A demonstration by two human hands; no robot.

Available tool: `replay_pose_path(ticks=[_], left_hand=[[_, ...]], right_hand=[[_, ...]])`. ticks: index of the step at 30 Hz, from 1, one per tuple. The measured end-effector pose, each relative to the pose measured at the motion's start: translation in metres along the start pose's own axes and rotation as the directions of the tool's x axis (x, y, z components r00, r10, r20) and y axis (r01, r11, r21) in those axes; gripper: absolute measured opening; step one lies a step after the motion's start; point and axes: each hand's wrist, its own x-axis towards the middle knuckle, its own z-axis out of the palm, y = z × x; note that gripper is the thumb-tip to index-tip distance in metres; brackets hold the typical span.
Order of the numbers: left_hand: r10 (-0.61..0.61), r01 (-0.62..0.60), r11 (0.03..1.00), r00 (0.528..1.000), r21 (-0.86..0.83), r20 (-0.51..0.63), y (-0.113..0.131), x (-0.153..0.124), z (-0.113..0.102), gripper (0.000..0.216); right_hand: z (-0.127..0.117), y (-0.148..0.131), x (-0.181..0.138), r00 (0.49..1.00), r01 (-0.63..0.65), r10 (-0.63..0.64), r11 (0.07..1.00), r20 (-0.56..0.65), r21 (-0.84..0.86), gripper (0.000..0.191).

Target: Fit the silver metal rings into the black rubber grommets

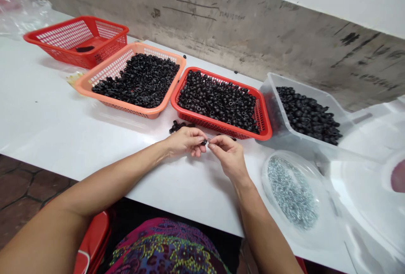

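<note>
My left hand [186, 140] pinches a small black ring-shaped part [204, 142] between thumb and fingers above the white table [47, 113]. My right hand [228, 153] meets it fingertip to fingertip, its fingers pinched on something too small to make out. A little heap of black parts [177, 126] lies just beyond my left hand, in front of the red basket [265, 132] full of black rings.
An orange basket [82, 80] of black parts and a nearly bare red basket [38, 37] stand to the left. At right, a clear tub [268, 92] holds black parts and a clear dish [268, 185] holds small metal pieces. A concrete wall runs behind.
</note>
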Motion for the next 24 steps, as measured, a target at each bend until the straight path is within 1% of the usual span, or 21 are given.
replay_pose_path(ticks=[3, 5, 10, 12, 14, 15, 16, 18, 20, 21, 22, 24], left_hand=[[0.018, -0.019, 0.999, 1.0, 0.03, 0.021, -0.001, -0.001, 0.002, 0.045], [0.026, -0.028, 0.999, 0.999, 0.04, 0.034, -0.001, -0.001, 0.003, 0.046], [0.039, -0.042, 0.998, 0.996, 0.04, 0.079, -0.003, -0.002, 0.005, 0.05], [0.042, -0.047, 0.998, 0.992, 0.041, 0.117, -0.004, -0.002, 0.005, 0.052], [0.04, -0.047, 0.998, 0.988, 0.043, 0.146, -0.005, -0.001, 0.004, 0.052], [0.038, -0.045, 0.998, 0.988, 0.042, 0.147, -0.005, -0.001, 0.004, 0.052], [0.038, -0.043, 0.998, 0.99, 0.037, 0.136, -0.006, -0.001, 0.003, 0.051], [0.042, -0.043, 0.999, 0.995, 0.007, 0.089, -0.005, -0.001, 0.002, 0.046], [0.057, -0.054, 0.997, 0.998, -0.055, 0.038, -0.003, -0.001, 0.0, 0.04], [0.069, -0.067, 0.993, 0.997, -0.095, 0.017, -0.002, -0.001, -0.001, 0.037], [0.081, -0.081, 0.988, 0.997, -0.135, 0.001, 0.0, -0.001, -0.002, 0.035], [0.105, -0.106, 0.975, 0.994, -0.196, -0.015, 0.002, -0.002, -0.004, 0.034]], right_hand=[[-0.001, 0.001, 0.001, 0.999, -0.023, 0.023, 1.0, 0.036, -0.005, 0.009], [-0.001, 0.003, 0.001, 0.996, -0.061, 0.059, 0.998, 0.065, 0.021, 0.011], [0.001, 0.004, 0.002, 0.982, -0.173, 0.155, 0.969, 0.106, 0.179, 0.021], [0.001, 0.002, 0.003, 0.968, -0.229, 0.198, 0.947, 0.152, 0.224, 0.026], [-0.003, 0.0, 0.004, 0.961, -0.25, 0.215, 0.943, 0.172, 0.219, 0.027], [-0.008, -0.001, 0.005, 0.966, -0.236, 0.207, 0.952, 0.154, 0.198, 0.026], [-0.014, -0.001, 0.006, 0.976, -0.206, 0.189, 0.964, 0.113, 0.166, 0.024], [-0.028, -0.003, 0.008, 0.992, -0.126, 0.127, 0.991, -0.011, 0.051, 0.019], [-0.044, -0.003, 0.009, 0.991, -0.077, 0.058, 0.985, -0.121, -0.157, 0.014], [-0.051, -0.002, 0.01, 0.989, -0.065, 0.023, 0.956, -0.149, -0.286, 0.012], [-0.056, -0.002, 0.01, 0.988, -0.056, -0.012, 0.905, -0.157, -0.421, 0.011], [-0.063, 0.001, 0.011, 0.99, -0.028, -0.069, 0.751, -0.12, -0.66, 0.013]])
